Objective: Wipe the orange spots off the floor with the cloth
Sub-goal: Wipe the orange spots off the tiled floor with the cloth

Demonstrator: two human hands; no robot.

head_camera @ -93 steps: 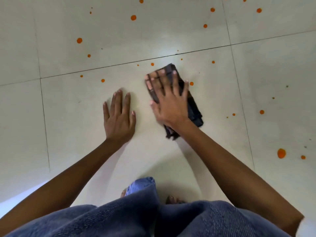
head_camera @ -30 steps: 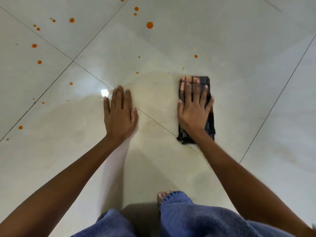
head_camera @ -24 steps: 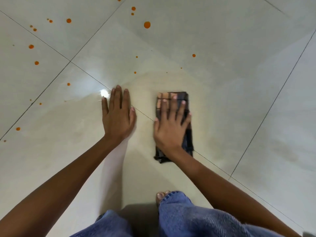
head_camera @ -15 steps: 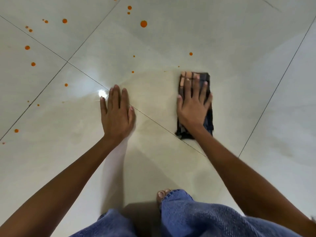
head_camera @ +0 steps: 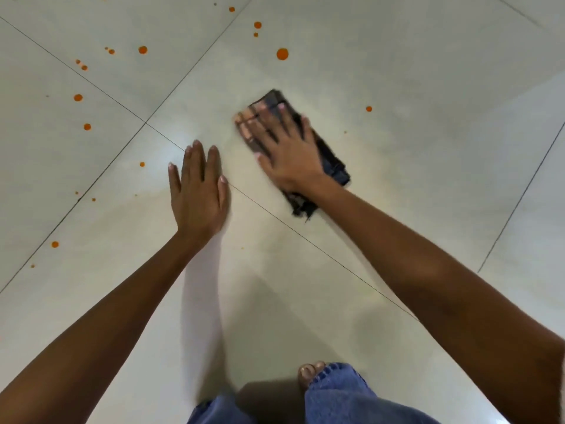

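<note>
A dark folded cloth [head_camera: 331, 160] lies flat on the pale tiled floor [head_camera: 428, 71], and my right hand [head_camera: 287, 148] presses down on it with the fingers spread. My left hand [head_camera: 198, 191] rests flat on the floor beside it, fingers together, holding nothing. Orange spots dot the tiles: a large spot [head_camera: 282, 54] just beyond the cloth, a small spot [head_camera: 369, 108] to its right, and several more spots [head_camera: 142, 50] scattered at the upper left. The floor around both hands shows a faint smeared film.
Dark grout lines [head_camera: 101, 175] cross the tiles diagonally. My bare toes [head_camera: 308, 373] and blue jeans [head_camera: 342, 399] show at the bottom edge, close behind my arms.
My right hand has slid the cloth to the left and turned it at an angle, toward my left hand. The left hand has stayed planted on the floor.
</note>
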